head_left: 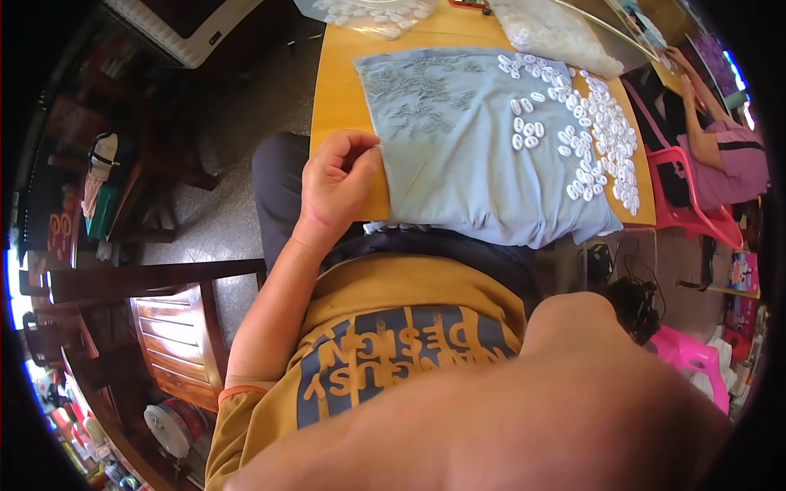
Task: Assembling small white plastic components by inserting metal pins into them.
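At the left edge of a light blue cloth (458, 176), my left hand (337, 182) is closed, thumb and forefinger pinched together. Whatever lies between those fingertips is too small to make out. My right arm (508, 417), blurred and very close, fills the lower part of the view; its fingers cannot be made out. Many small white oval pieces (614, 135) lie on the right part of the cloth and beside it. A heap of thin grey pieces (417, 86) covers the cloth's far left. One thin brownish sliver (417, 177) rests on the cloth near my left hand.
The cloth lies on a yellow wooden table (336, 90). Plastic bags of white pieces, one far left (377, 12) and one far right (557, 37), stand on it. At right, another person (720, 151) sits on a pink chair (696, 192). A wooden chair (176, 335) stands at my left.
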A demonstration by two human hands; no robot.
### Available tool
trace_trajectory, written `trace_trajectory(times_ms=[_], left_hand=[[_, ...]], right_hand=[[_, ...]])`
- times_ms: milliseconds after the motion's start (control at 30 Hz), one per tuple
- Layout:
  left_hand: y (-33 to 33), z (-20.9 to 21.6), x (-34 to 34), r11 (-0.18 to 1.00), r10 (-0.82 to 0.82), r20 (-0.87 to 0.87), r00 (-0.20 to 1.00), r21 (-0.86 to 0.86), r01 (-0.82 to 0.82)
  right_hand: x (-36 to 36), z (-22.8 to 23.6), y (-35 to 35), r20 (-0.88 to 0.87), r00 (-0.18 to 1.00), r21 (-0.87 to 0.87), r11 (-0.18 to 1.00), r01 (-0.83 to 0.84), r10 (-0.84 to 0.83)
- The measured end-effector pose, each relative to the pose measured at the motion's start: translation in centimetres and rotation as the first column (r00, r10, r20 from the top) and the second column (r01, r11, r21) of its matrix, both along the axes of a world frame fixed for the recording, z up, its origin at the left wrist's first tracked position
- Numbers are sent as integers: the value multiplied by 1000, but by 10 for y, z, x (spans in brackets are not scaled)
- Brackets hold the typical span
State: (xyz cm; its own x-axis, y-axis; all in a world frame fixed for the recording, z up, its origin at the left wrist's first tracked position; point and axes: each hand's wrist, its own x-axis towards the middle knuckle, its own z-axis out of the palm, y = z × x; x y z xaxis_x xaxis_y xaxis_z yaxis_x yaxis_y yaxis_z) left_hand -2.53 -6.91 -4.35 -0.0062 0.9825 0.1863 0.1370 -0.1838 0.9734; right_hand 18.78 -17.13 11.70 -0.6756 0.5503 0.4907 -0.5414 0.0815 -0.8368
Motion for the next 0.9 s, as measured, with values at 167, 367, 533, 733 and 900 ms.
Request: trace_trajectory(times_ms=[167,367,533,733,900], left_hand=[[-2,3,-1,999,7,-30,1000,-33,-8],[-5,6,0,999,7,-24,1000,-48,-9],[-3,4,-1,1000,7,-5,1000,-13,-7],[-4,5,-2,1000,5,-32,999,-25,-6],[0,7,6,999,8,34,999,-36,-7]], right_hand=[[-29,-4,-3,20,1000,-4,1000,8,-8],[-37,-7,-3,57,998,-22,1000,8,-7],[-42,-10,-8,74,997,-49,999,0,4],[-21,-8,-24,96,995,-63,998,-15,21],[-66,-9,36,135,991,-89,996,-8,20]])
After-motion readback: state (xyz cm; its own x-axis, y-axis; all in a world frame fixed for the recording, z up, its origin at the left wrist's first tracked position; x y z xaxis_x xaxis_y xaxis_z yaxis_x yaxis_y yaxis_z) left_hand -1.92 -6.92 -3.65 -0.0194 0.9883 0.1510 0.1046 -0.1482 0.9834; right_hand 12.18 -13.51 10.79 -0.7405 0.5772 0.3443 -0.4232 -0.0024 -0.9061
